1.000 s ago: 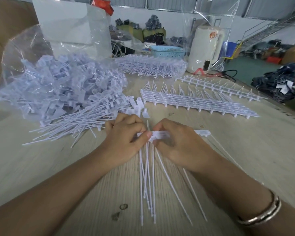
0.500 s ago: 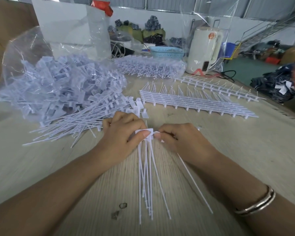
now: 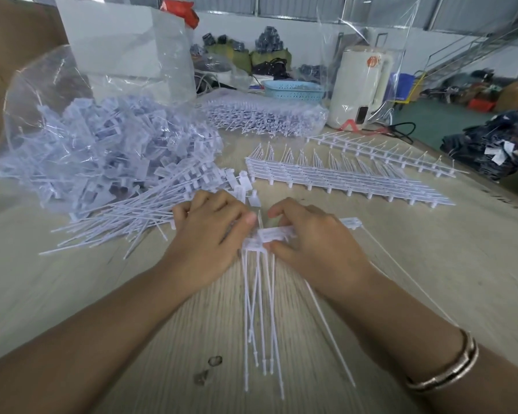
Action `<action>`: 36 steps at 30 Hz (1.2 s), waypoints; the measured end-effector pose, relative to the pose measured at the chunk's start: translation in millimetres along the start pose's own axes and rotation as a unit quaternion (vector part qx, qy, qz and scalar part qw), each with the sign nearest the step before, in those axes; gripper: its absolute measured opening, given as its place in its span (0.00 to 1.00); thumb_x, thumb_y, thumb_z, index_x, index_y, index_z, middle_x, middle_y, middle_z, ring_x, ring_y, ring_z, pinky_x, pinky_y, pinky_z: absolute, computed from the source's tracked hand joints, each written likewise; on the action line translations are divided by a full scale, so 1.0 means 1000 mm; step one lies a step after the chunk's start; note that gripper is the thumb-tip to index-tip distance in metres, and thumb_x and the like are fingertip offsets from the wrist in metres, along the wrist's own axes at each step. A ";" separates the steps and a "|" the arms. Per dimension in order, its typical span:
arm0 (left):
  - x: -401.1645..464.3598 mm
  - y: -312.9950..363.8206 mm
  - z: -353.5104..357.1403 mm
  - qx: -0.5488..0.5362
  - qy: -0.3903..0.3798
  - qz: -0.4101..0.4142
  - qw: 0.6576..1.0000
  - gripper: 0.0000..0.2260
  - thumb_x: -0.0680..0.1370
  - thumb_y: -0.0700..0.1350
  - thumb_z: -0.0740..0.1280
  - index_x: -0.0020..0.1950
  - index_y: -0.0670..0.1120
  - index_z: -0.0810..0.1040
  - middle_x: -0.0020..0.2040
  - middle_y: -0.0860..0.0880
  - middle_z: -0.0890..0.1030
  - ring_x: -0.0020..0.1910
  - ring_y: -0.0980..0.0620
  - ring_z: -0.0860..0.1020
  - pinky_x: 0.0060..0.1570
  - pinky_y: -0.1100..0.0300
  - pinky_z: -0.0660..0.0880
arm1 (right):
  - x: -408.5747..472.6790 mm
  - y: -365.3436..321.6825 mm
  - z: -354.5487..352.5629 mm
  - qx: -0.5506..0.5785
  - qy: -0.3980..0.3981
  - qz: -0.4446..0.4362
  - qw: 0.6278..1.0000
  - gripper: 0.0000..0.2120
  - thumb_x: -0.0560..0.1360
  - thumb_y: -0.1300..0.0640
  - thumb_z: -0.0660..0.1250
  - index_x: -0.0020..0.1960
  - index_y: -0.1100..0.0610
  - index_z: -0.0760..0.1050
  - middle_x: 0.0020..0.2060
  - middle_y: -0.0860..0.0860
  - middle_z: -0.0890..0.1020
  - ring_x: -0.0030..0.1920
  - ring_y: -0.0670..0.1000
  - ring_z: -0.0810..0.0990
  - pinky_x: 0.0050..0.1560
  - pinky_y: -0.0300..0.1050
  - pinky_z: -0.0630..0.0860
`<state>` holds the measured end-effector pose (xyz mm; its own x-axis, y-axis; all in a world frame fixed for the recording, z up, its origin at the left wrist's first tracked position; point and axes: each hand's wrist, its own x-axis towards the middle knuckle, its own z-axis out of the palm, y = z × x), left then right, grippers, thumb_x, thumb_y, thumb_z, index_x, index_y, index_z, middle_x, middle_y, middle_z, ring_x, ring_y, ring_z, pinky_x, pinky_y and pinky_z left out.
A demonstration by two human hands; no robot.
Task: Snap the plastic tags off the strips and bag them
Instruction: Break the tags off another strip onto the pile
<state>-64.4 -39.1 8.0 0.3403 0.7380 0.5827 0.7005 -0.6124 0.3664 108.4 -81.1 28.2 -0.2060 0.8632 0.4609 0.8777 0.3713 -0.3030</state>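
Since half a second ago the short white plastic tag strip [image 3: 277, 234] has slid out rightward from under the right hand, its end tab again showing past the knuckles; the hands sit slightly farther apart. On the left, a clear plastic bag of loose white tags [image 3: 102, 150] lies on the pale wooden tabletop [image 3: 461, 264]. The left hand [image 3: 210, 234] curls its grip around a bunch of detached white tags [image 3: 259, 309], tails pointing toward the person. The right hand [image 3: 314, 243] pinches the strip, whose long axis runs left-right. Behind lie stacked full white tag strips [image 3: 341, 180].
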 end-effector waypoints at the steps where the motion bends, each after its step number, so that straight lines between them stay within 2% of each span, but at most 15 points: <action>1: -0.001 0.003 0.002 -0.017 -0.010 0.001 1.000 0.21 0.75 0.63 0.46 0.40 0.58 0.76 0.42 0.60 0.73 0.50 0.59 0.64 0.44 0.59 0.51 | 0.000 -0.003 0.001 0.000 0.002 -0.009 1.000 0.16 0.72 0.49 0.67 0.58 0.52 0.72 0.45 0.51 0.81 0.45 0.54 0.78 0.48 0.50 0.74; 3: -0.001 0.008 0.007 -0.031 -0.036 0.003 0.999 0.23 0.72 0.66 0.48 0.36 0.55 0.77 0.42 0.60 0.72 0.49 0.60 0.63 0.45 0.58 0.51 | -0.001 -0.008 0.004 0.010 -0.015 -0.014 1.000 0.17 0.72 0.50 0.67 0.59 0.52 0.71 0.45 0.51 0.81 0.47 0.53 0.78 0.48 0.49 0.73; 5: 0.000 0.009 0.008 -0.041 -0.046 -0.008 0.998 0.16 0.71 0.65 0.54 0.33 0.58 0.73 0.42 0.61 0.72 0.50 0.60 0.63 0.45 0.58 0.52 | -0.001 -0.007 0.003 0.053 -0.051 0.008 0.997 0.19 0.71 0.50 0.67 0.61 0.49 0.69 0.49 0.49 0.80 0.51 0.51 0.77 0.51 0.49 0.73; 7: 0.001 0.005 0.006 -0.060 -0.042 -0.030 0.997 0.12 0.75 0.59 0.62 0.32 0.59 0.68 0.43 0.62 0.71 0.51 0.60 0.64 0.44 0.58 0.51 | -0.001 0.000 -0.004 0.101 -0.073 0.037 0.992 0.18 0.72 0.52 0.66 0.61 0.47 0.69 0.53 0.45 0.79 0.54 0.49 0.76 0.56 0.49 0.73; 9: 0.001 0.000 0.004 -0.060 -0.036 -0.033 0.997 0.12 0.77 0.51 0.66 0.34 0.57 0.68 0.44 0.61 0.71 0.52 0.58 0.64 0.43 0.59 0.51 | 0.000 0.008 -0.008 0.085 -0.089 0.046 0.991 0.17 0.72 0.56 0.65 0.61 0.48 0.71 0.54 0.44 0.79 0.54 0.49 0.77 0.58 0.51 0.72; 12: 0.000 0.000 0.003 -0.040 -0.049 -0.012 0.998 0.09 0.76 0.50 0.66 0.36 0.55 0.71 0.45 0.62 0.71 0.52 0.58 0.64 0.44 0.59 0.51 | 0.000 0.011 -0.003 -0.004 -0.086 0.025 0.996 0.10 0.73 0.53 0.65 0.55 0.49 0.74 0.47 0.46 0.79 0.45 0.49 0.77 0.50 0.47 0.72; 15: 0.000 0.003 0.002 -0.027 -0.058 0.013 0.998 0.07 0.76 0.51 0.67 0.38 0.55 0.73 0.43 0.64 0.70 0.51 0.58 0.64 0.44 0.58 0.50 | 0.002 0.012 0.000 -0.014 -0.080 0.030 0.996 0.09 0.73 0.46 0.66 0.50 0.49 0.78 0.42 0.45 0.79 0.41 0.48 0.76 0.41 0.43 0.67; 19: 0.001 0.001 -0.004 -0.038 -0.054 0.021 0.998 0.07 0.72 0.60 0.63 0.38 0.58 0.73 0.43 0.65 0.70 0.52 0.59 0.66 0.45 0.58 0.51 | 0.002 0.016 -0.002 0.013 -0.105 0.048 0.993 0.12 0.75 0.42 0.63 0.50 0.45 0.80 0.39 0.46 0.82 0.40 0.46 0.78 0.41 0.42 0.72; 21: 0.002 0.001 -0.004 -0.030 -0.048 0.036 0.998 0.10 0.71 0.62 0.61 0.38 0.57 0.73 0.43 0.63 0.71 0.52 0.58 0.67 0.45 0.58 0.52 | 0.002 0.018 -0.001 0.026 -0.108 0.042 0.993 0.12 0.76 0.43 0.61 0.40 0.46 0.79 0.31 0.46 0.79 0.33 0.45 0.75 0.35 0.42 0.69; 22: 0.002 0.001 -0.004 -0.020 -0.044 0.048 0.998 0.12 0.71 0.63 0.61 0.37 0.56 0.73 0.43 0.63 0.71 0.51 0.57 0.67 0.45 0.58 0.51 | 0.003 0.019 -0.001 0.040 -0.106 0.041 0.993 0.16 0.77 0.45 0.61 0.33 0.47 0.75 0.26 0.46 0.75 0.29 0.44 0.71 0.32 0.42 0.64; 24: 0.001 0.000 -0.003 -0.008 -0.036 0.059 0.998 0.14 0.71 0.61 0.61 0.38 0.53 0.75 0.44 0.62 0.72 0.51 0.56 0.68 0.45 0.58 0.51 | 0.004 0.021 -0.002 0.067 -0.108 0.048 0.991 0.20 0.78 0.47 0.61 0.28 0.49 0.68 0.22 0.47 0.69 0.25 0.45 0.66 0.30 0.41 0.59; 29: 0.003 0.000 -0.002 -0.051 -0.058 0.031 0.997 0.15 0.69 0.63 0.52 0.38 0.56 0.71 0.43 0.64 0.71 0.52 0.59 0.66 0.47 0.58 0.52 | 0.006 0.024 -0.003 0.103 -0.104 0.040 0.988 0.16 0.77 0.48 0.62 0.37 0.57 0.78 0.25 0.48 0.72 0.26 0.45 0.67 0.31 0.41 0.62; 32: 0.003 -0.001 -0.002 -0.080 -0.079 0.023 0.993 0.12 0.69 0.64 0.51 0.36 0.59 0.68 0.43 0.63 0.72 0.51 0.59 0.64 0.48 0.59 0.53 | 0.008 0.024 -0.003 0.121 -0.102 0.030 0.987 0.15 0.77 0.48 0.63 0.38 0.56 0.79 0.26 0.50 0.75 0.27 0.45 0.68 0.32 0.43 0.65; 36: 0.003 -0.004 -0.002 -0.128 -0.101 0.022 0.986 0.10 0.69 0.64 0.51 0.37 0.61 0.67 0.44 0.61 0.72 0.50 0.61 0.64 0.53 0.58 0.55 | 0.006 0.025 -0.004 0.132 -0.104 0.020 0.986 0.15 0.77 0.47 0.63 0.35 0.54 0.77 0.27 0.54 0.75 0.26 0.46 0.66 0.32 0.44 0.64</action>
<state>-67.1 -35.5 9.5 0.5028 0.7349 0.4551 0.5101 -0.6773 0.5301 131.1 -67.5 26.5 -0.2816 0.9203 0.2715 0.7495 0.3877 -0.5366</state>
